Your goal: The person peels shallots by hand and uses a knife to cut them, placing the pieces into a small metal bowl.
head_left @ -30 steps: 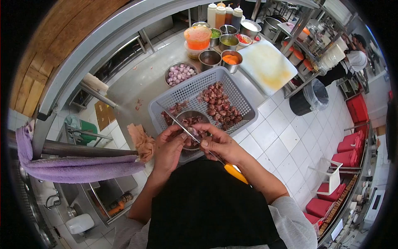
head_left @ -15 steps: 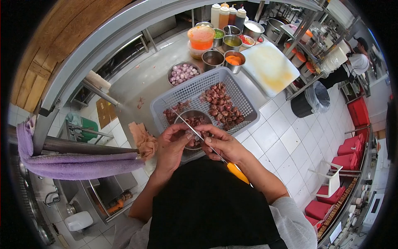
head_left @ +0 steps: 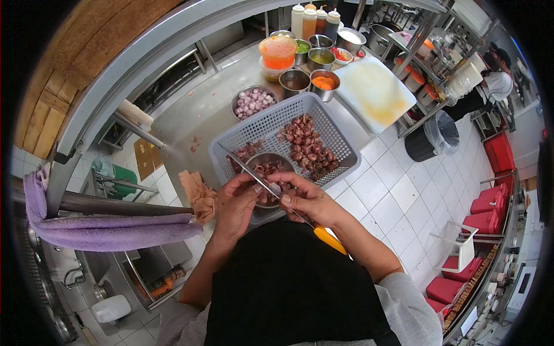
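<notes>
Over a metal bowl (head_left: 282, 160) of reddish peelings, my left hand (head_left: 238, 199) pinches a small pale shallot (head_left: 273, 189). My right hand (head_left: 307, 199) holds a knife (head_left: 329, 239) with a yellow handle, its blade pointing up and left across the shallot and past my left fingers. The bowl sits inside a grey perforated basket (head_left: 341, 128). Unpeeled shallots (head_left: 309, 144) are heaped on the basket's right side, and loose skins (head_left: 247, 150) lie at its left. Behind the basket is a metal bowl of peeled shallots (head_left: 254, 102).
A stained white cutting board (head_left: 375, 95) lies right of several sauce containers (head_left: 295, 81) and squeeze bottles (head_left: 309, 22). A crumpled brown cloth (head_left: 199, 197) and a purple towel (head_left: 115, 230) are at left. Another person (head_left: 497, 83) stands far right, beyond a black bin (head_left: 421, 143).
The knife blade has tilted and its tip has shifted left and up. Both hands stay close together over the bowl. The person at far right has moved slightly.
</notes>
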The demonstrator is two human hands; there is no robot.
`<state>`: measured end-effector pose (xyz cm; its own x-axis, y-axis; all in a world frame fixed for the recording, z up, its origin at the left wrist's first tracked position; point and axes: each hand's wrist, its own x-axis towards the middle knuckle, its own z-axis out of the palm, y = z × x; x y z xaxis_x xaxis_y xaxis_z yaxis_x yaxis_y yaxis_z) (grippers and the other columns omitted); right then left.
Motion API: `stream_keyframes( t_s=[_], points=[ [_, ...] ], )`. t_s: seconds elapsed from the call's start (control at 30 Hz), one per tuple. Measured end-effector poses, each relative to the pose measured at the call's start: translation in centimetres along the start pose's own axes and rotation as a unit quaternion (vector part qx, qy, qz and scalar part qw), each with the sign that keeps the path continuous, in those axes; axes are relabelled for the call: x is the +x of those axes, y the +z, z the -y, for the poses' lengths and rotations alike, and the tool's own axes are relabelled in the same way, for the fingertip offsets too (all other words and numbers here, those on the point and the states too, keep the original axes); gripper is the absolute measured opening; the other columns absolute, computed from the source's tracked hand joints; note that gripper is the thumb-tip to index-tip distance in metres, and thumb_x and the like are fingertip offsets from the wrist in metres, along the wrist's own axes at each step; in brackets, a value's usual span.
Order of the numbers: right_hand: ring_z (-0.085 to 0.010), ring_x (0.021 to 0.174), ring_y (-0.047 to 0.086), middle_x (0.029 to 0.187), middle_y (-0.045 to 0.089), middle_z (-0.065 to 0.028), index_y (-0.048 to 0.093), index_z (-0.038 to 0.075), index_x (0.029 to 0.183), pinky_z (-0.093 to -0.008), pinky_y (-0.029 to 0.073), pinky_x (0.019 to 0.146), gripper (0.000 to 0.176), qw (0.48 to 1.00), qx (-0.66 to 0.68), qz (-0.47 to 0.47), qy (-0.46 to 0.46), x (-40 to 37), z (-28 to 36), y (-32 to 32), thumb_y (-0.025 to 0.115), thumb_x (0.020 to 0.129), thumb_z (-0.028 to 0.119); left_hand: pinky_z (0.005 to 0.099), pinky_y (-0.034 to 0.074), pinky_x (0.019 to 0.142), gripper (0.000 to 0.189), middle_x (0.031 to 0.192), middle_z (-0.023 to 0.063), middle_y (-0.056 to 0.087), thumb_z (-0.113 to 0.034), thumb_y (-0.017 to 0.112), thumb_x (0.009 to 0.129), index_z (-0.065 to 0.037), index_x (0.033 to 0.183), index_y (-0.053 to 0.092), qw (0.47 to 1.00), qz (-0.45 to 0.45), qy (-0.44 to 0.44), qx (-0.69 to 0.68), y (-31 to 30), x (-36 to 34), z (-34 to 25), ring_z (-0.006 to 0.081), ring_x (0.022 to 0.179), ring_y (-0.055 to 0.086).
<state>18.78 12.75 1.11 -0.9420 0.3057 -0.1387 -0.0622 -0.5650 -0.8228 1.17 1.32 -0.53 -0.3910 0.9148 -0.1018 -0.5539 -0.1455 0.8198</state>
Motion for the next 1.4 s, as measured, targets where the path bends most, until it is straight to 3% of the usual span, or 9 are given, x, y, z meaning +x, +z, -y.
stream_keyframes(
  t_s=[0.17, 0.47, 0.77, 1.0, 1.1, 1.17, 1.4],
  points=[
    [-0.0072, 0.062, 0.042, 0.071, 0.047, 0.0025, 0.046, 0.016, 0.143, -0.0232, 0.032, 0.054, 0.054, 0.999, 0.040, 0.012, 0.020, 0.3, -0.5, -1.0, 0.065, 0.095, 0.031, 0.0309, 0.052, 0.075, 0.023, 0.103, 0.0122, 0.068, 0.000, 0.062, 0.092, 0.001, 0.115, 0.062, 0.998, 0.039, -0.026, -0.038, -0.4, -0.1, -0.3, 0.0178, 0.089, 0.065],
    [-0.0076, 0.062, 0.044, 0.072, 0.047, 0.0028, 0.040, 0.016, 0.147, -0.0232, 0.033, 0.054, 0.060, 1.000, 0.021, 0.008, 0.020, 0.0, -0.4, 0.2, 0.066, 0.094, 0.031, 0.0313, 0.053, 0.072, 0.019, 0.103, 0.0128, 0.068, 0.001, 0.063, 0.092, 0.001, 0.111, 0.060, 1.000, -0.012, 0.003, 0.012, -0.4, -0.3, 0.0, 0.0189, 0.088, 0.065],
    [-0.0076, 0.064, 0.045, 0.080, 0.048, 0.0006, 0.043, 0.015, 0.145, -0.0209, 0.034, 0.053, 0.057, 0.993, 0.106, 0.041, 0.037, 0.3, -1.2, -1.3, 0.064, 0.095, 0.033, 0.0313, 0.051, 0.068, 0.017, 0.104, 0.0118, 0.067, -0.004, 0.060, 0.094, -0.002, 0.111, 0.061, 0.999, 0.009, -0.010, -0.040, -1.0, -0.3, 0.3, 0.0184, 0.085, 0.064],
    [-0.0075, 0.063, 0.044, 0.079, 0.049, 0.0005, 0.042, 0.017, 0.146, -0.0208, 0.034, 0.051, 0.054, 0.997, 0.072, 0.020, 0.033, 0.7, -1.7, -1.5, 0.061, 0.097, 0.030, 0.0319, 0.051, 0.071, 0.018, 0.105, 0.0114, 0.067, -0.005, 0.060, 0.094, -0.002, 0.112, 0.061, 0.999, 0.005, -0.003, -0.035, -1.0, -0.2, 0.7, 0.0189, 0.091, 0.064],
    [-0.0073, 0.062, 0.044, 0.078, 0.049, 0.0006, 0.042, 0.017, 0.146, -0.0205, 0.034, 0.051, 0.054, 0.995, 0.098, -0.004, 0.029, 0.7, -1.5, -2.0, 0.061, 0.098, 0.028, 0.0323, 0.052, 0.073, 0.018, 0.104, 0.0110, 0.067, -0.004, 0.060, 0.095, -0.002, 0.112, 0.062, 0.999, -0.026, -0.030, -0.006, -0.9, -0.2, 0.2, 0.0189, 0.094, 0.064],
    [-0.0073, 0.063, 0.045, 0.078, 0.050, 0.0006, 0.041, 0.017, 0.147, -0.0209, 0.035, 0.051, 0.053, 0.997, 0.063, -0.012, 0.034, 0.9, -1.9, -2.7, 0.060, 0.098, 0.027, 0.0323, 0.052, 0.073, 0.017, 0.102, 0.0107, 0.066, -0.002, 0.060, 0.095, -0.001, 0.112, 0.062, 0.991, -0.090, 0.014, 0.096, -1.6, 0.0, 0.2, 0.0187, 0.092, 0.065],
    [-0.0078, 0.062, 0.045, 0.077, 0.049, 0.0004, 0.035, 0.016, 0.150, -0.0215, 0.035, 0.051, 0.057, 0.994, 0.056, -0.064, 0.065, 1.0, -4.9, -4.7, 0.058, 0.099, 0.025, 0.0290, 0.050, 0.067, 0.018, 0.100, 0.0095, 0.066, -0.006, 0.065, 0.093, 0.002, 0.109, 0.062, 0.967, -0.193, 0.103, 0.133, -4.3, 3.6, -1.5, 0.0170, 0.084, 0.064]
  ],
)
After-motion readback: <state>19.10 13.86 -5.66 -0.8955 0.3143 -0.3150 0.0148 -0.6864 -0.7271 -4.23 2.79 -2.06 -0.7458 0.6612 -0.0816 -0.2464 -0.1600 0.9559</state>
